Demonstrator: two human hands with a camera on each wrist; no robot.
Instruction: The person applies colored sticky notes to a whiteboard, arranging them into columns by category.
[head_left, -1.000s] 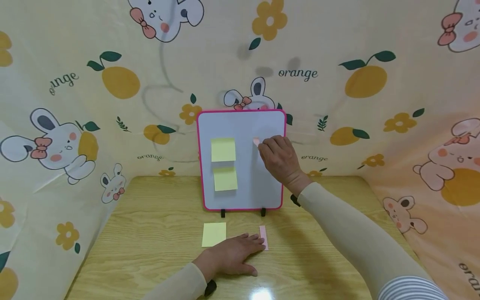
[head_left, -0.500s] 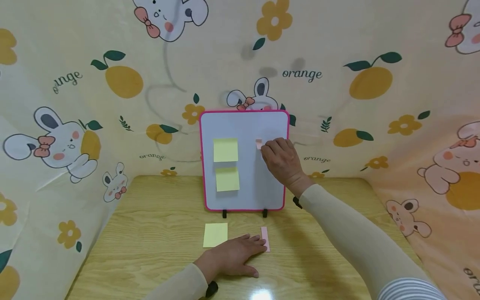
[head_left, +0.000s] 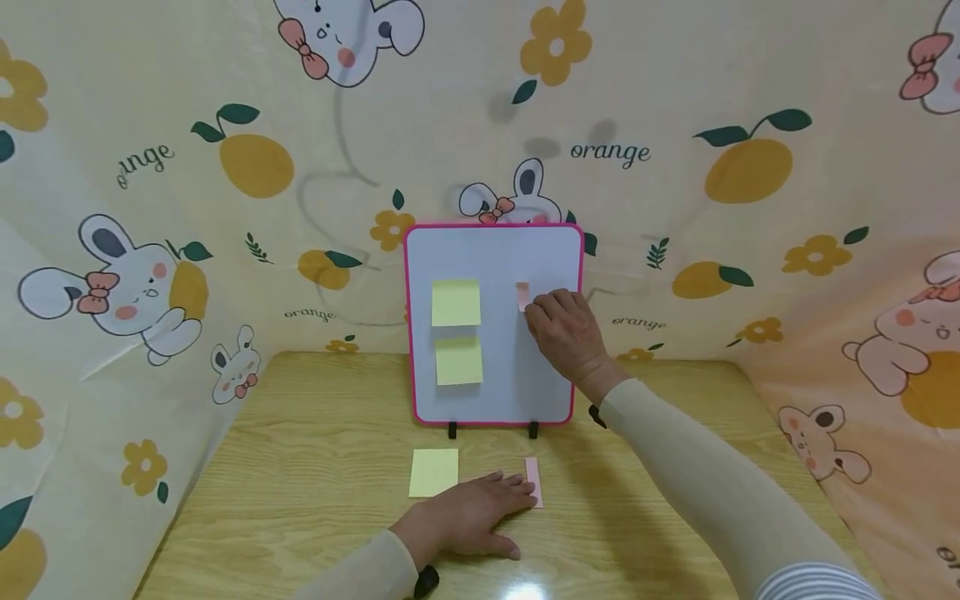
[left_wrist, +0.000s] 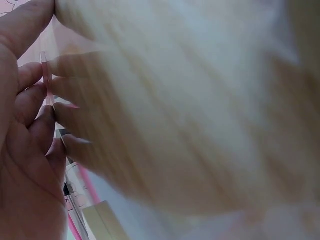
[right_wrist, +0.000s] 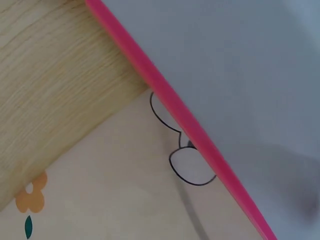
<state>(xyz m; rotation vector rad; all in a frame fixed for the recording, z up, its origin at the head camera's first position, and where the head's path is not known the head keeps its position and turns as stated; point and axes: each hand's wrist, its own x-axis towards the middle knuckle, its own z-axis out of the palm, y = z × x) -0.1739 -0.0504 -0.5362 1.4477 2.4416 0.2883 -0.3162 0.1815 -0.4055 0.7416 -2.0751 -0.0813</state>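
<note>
A white board [head_left: 501,250] with a pink rim stands upright on the table. Near its right side, a short pink sticky strip [head_left: 522,294] lies against the surface. The curled fingers of my right hand [head_left: 568,333] hold the lower end of this strip; the thumb is hidden. My left hand [head_left: 472,517] rests palm down on the table with its fingers extended. Its fingertips touch another pink sticky strip [head_left: 532,479] lying there. In the left wrist view the left hand [left_wrist: 35,120] shows at the left edge. The right wrist view shows no hand clearly.
Two yellow sticky notes [head_left: 456,302] are on the board's left half, one above the other. A yellow sticky note [head_left: 433,472] lies on the wooden table [head_left: 315,467] beside the left hand. Black feet [head_left: 452,430] support the board. Patterned cloth [head_left: 645,75] surrounds the table.
My right hand has moved slightly down along the board, and more of the pink strip shows above its fingers. The left hand stays in place. The head view has shifted a little.
</note>
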